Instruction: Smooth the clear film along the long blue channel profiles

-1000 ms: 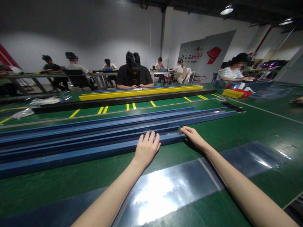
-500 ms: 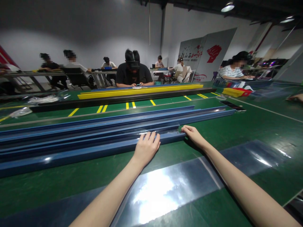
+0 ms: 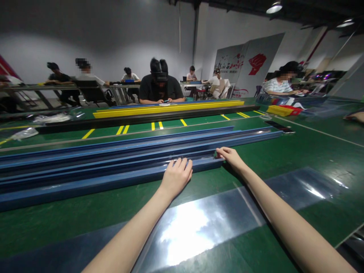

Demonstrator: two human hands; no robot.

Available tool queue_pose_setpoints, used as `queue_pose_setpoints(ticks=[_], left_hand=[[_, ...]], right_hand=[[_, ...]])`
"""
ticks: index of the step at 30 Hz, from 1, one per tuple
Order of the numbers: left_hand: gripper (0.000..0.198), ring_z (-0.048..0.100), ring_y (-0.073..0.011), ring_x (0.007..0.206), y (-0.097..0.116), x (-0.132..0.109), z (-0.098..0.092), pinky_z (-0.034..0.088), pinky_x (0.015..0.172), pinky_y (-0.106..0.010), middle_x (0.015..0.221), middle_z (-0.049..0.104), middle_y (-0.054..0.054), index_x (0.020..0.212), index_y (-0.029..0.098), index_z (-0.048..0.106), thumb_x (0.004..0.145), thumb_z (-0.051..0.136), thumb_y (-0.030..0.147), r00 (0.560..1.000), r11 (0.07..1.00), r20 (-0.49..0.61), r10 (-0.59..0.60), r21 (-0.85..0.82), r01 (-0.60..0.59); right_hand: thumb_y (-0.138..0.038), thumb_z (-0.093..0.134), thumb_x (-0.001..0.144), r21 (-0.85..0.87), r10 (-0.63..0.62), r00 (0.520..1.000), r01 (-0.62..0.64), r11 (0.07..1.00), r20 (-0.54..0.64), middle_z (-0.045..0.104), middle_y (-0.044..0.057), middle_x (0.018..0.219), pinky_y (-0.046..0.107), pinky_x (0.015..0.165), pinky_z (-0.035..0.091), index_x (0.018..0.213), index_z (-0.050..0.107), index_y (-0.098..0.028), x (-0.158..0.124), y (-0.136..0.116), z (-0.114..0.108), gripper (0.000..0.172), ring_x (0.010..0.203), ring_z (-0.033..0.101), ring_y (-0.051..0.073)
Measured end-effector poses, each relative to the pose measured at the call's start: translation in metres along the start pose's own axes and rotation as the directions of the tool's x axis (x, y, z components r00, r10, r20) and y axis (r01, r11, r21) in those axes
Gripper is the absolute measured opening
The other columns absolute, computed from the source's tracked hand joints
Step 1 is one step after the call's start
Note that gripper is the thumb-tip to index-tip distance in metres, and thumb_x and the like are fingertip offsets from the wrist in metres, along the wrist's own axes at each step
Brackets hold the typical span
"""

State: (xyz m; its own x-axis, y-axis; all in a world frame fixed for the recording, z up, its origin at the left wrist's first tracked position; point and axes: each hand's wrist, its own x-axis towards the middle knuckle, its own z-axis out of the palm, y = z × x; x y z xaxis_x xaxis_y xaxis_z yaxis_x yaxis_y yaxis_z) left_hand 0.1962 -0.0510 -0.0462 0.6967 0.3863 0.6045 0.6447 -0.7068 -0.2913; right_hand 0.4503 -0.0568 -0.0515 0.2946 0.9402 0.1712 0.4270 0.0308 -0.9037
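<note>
My left hand (image 3: 176, 173) is curled over the near wall of the closest blue channel strip (image 3: 85, 186), its fingertips dipping inside and its thumb hidden. At that strip's right end, my right hand (image 3: 229, 157) is closed in a pinch, thumb and forefinger together. Whatever sits between those fingertips is too small to make out; a dark reddish and green patch shows beside them. Glossy highlights run along the inside of the channel near my left fingers. Behind it lie more blue channel strips (image 3: 253, 137), side by side. Under my forearms a clear plastic sheet (image 3: 210, 212) lies on the green table.
Farther back are a black strip (image 3: 142, 120) and a yellow strip (image 3: 170, 110). A phone (image 3: 280, 127) lies to the right, near a yellow and red tray (image 3: 284, 110). Plastic bags (image 3: 52, 118) sit at the left. A person (image 3: 161, 83) sits across the table.
My right hand has shifted slightly up and left at the channel's end, and its fingertips are more closely pinched. My left hand has stayed in place.
</note>
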Motion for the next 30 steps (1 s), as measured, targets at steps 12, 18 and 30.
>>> queue_pose_setpoints(ticks=[12,18,30], left_hand=[[0.022,0.055,-0.0185,0.080,-0.0002,0.0005,-0.0025,0.037,0.068,-0.032,0.092,0.062,-0.007,0.101,0.015,0.055,0.085,0.042,0.022,0.999,1.000,0.040,-0.003,0.006,0.003],[0.022,0.054,-0.0180,0.076,-0.0002,0.0007,-0.0034,0.035,0.066,-0.031,0.089,0.062,-0.007,0.101,0.015,0.055,0.085,0.042,0.022,0.999,1.000,0.048,-0.001,0.008,0.001],[0.020,0.053,-0.0181,0.075,0.0000,0.0015,-0.0044,0.033,0.064,-0.032,0.086,0.061,-0.006,0.099,0.015,0.055,0.085,0.042,0.022,0.999,1.000,0.054,-0.005,-0.008,0.005]], right_hand=[[-0.051,0.058,0.065,0.023,-0.023,0.998,0.021,1.000,0.053,0.052,-0.001,0.059,0.025,0.056,0.033,0.060,0.054,-0.018,-0.0036,0.0022,-0.0011,0.033,0.058,0.044,0.011],[-0.051,0.058,0.065,0.013,-0.020,0.999,0.019,1.000,0.048,0.053,-0.001,0.060,0.025,0.056,0.034,0.061,0.054,-0.018,-0.0041,0.0034,-0.0009,0.033,0.059,0.045,0.011],[-0.052,0.059,0.064,-0.007,-0.043,0.998,0.043,0.999,0.044,0.051,-0.002,0.057,0.025,0.058,0.033,0.058,0.052,-0.018,-0.0030,0.0051,0.0003,0.036,0.056,0.044,0.011]])
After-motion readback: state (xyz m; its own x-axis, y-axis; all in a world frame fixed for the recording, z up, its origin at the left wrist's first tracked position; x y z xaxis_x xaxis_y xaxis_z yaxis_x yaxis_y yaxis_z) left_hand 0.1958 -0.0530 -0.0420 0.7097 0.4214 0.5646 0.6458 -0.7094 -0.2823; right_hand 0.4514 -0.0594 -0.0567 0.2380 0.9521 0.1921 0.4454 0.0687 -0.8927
